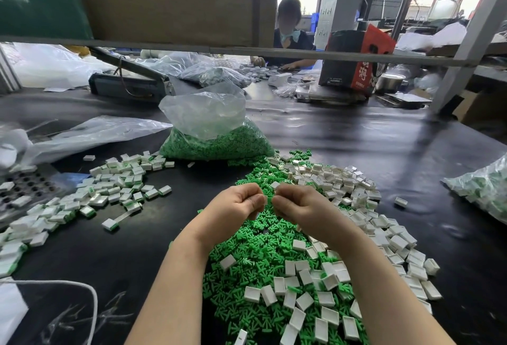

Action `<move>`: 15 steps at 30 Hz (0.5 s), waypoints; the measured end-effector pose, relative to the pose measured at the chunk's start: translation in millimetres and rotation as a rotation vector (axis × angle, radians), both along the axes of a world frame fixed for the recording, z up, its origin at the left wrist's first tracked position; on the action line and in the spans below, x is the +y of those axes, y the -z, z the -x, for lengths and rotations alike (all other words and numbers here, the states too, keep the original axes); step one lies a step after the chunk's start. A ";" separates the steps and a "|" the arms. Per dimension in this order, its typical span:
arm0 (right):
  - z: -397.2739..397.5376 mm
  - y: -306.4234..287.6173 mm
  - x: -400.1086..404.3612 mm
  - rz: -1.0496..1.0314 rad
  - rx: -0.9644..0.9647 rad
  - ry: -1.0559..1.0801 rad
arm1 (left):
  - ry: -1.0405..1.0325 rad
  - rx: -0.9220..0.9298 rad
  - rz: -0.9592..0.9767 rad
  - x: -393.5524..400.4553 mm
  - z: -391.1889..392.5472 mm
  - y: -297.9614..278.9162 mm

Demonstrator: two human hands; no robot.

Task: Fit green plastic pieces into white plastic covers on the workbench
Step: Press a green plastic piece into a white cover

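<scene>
At centre frame, left hand (238,202) and right hand (295,203) pinch one white cover (275,185) and green piece (265,198); finished units (115,183) lie left, loose green pieces (263,257) and empty covers (343,180) remain plentiful

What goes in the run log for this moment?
step: fitting | left hand: pinches green piece | right hand: holds white cover | finished covers: left of hands

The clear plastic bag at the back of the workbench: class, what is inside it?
The clear plastic bag holds green plastic pieces, heaped in its lower half. The crumpled upper half looks empty; whatever lies beneath the heap's surface is covered.
</scene>
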State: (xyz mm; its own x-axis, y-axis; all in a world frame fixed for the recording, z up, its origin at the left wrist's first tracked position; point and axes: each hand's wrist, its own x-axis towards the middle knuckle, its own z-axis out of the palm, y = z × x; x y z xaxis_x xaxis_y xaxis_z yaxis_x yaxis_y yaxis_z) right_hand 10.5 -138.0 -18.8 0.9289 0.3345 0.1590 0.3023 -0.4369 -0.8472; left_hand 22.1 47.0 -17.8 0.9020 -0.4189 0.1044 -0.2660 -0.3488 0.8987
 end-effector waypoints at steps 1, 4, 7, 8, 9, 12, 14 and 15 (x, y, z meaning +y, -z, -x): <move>0.2 0.8 0.2 -0.012 0.025 -0.002 | 0.005 0.007 0.006 -0.1 0.2 -0.2; 1.7 3.6 0.8 -0.001 0.091 -0.001 | 0.016 0.025 0.015 -0.3 0.2 -0.2; 2.1 2.4 1.4 -0.001 0.097 -0.016 | 0.024 0.027 -0.015 -1.0 -0.9 0.7; 1.9 1.5 1.7 0.004 0.094 -0.019 | 0.021 0.027 -0.015 -1.1 -1.5 1.2; 1.6 1.1 2.0 0.010 0.093 -0.018 | 0.016 0.025 -0.013 -0.9 -1.9 1.8; 2.1 1.8 3.0 0.025 0.101 -0.017 | -0.003 0.014 -0.031 -0.7 -2.3 3.9; 2.5 2.3 2.9 0.041 0.103 -0.017 | 0.000 0.008 -0.051 -1.6 -2.4 4.7; 2.6 2.0 2.6 0.046 0.104 -0.014 | 0.003 0.005 -0.060 -2.1 -2.2 4.7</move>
State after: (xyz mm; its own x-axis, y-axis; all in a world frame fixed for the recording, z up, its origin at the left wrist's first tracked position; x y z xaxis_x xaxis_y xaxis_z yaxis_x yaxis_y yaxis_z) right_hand 7.9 -135.4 -20.8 0.9348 0.3521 0.0460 0.2200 -0.4724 -0.8535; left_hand 24.4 44.9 -22.5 0.9013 -0.4266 0.0746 -0.2625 -0.4011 0.8776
